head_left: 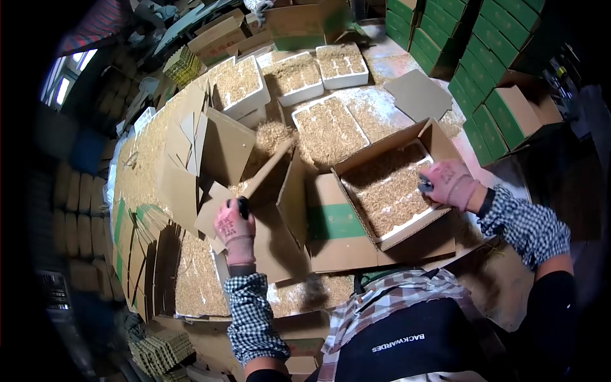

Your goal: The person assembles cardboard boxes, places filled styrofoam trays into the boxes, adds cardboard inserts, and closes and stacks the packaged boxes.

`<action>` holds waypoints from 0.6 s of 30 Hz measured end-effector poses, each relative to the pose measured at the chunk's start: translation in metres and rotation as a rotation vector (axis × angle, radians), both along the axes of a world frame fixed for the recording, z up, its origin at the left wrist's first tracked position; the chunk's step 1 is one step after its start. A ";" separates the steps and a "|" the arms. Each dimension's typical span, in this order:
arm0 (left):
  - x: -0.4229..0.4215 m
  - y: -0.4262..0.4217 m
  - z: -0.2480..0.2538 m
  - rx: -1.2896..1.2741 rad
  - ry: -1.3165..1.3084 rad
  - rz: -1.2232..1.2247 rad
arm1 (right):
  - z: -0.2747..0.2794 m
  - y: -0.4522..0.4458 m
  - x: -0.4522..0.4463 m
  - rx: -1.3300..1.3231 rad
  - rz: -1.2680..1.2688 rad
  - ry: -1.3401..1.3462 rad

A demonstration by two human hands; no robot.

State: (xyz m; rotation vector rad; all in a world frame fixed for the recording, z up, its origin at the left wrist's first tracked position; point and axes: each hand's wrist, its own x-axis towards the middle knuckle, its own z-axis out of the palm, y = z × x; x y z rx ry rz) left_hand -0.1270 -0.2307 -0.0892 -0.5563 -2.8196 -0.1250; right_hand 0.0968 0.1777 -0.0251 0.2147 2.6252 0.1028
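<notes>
Pink gloves [235, 230], checked oversleeves [253, 313]
Black-and-white checks; dark garment [414, 340] lettered "BACKWARDES", brown-and-white plaid cloth [382, 294] along its top.

white "backwardes" printed on the dark garment [414, 321]

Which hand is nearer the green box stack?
Right. The right hand is at the open box, short of the stack; the left hand is farther off, by a cardboard flap.

Two gloved hands [235, 230], two checked sleeves [256, 316]
</notes>
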 end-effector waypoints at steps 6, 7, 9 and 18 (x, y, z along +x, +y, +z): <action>0.014 -0.007 0.026 0.256 0.188 -0.011 | -0.021 0.041 0.058 -0.406 -0.363 0.699; 0.017 -0.003 0.039 0.402 0.129 0.034 | -0.021 0.039 0.069 -0.635 -0.445 0.591; 0.010 0.007 0.063 1.136 -0.259 -0.004 | -0.039 0.036 0.089 -0.832 -0.520 0.731; 0.156 0.207 0.078 -0.220 -0.275 -1.168 | -0.076 0.037 0.083 -0.708 -0.596 0.958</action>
